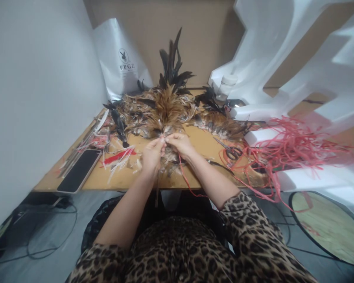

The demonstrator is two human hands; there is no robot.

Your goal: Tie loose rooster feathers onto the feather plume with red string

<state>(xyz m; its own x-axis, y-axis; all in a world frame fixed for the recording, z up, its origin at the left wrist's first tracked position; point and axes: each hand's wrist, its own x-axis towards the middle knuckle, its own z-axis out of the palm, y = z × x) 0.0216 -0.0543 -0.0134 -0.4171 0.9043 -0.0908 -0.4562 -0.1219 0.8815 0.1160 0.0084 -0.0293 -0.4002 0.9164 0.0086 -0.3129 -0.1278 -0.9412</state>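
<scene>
Pinching the base of a tall brown-and-black feather bundle (166, 104) at the frame's centre, my left hand (154, 152) and right hand (179, 144) meet with fingers closed. A thin red plastic strand (185, 179) hangs below my right hand; I cannot tell whether my fingers hold it. Black-handled scissors (233, 152) lie right of centre on the yellowish table (205, 142), a black-screened phone (79, 171) lower left.

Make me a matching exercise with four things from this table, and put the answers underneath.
1. smartphone
2. scissors
3. PPGZ bag
4. feather bundle

A. dark-handled, beside the red strand tangle
B. brown and black, base at the left hand and right hand
C. dark screen up, near the table's front edge
D. silvery white, standing at back left

Pairs: 1-C, 2-A, 3-D, 4-B
</scene>
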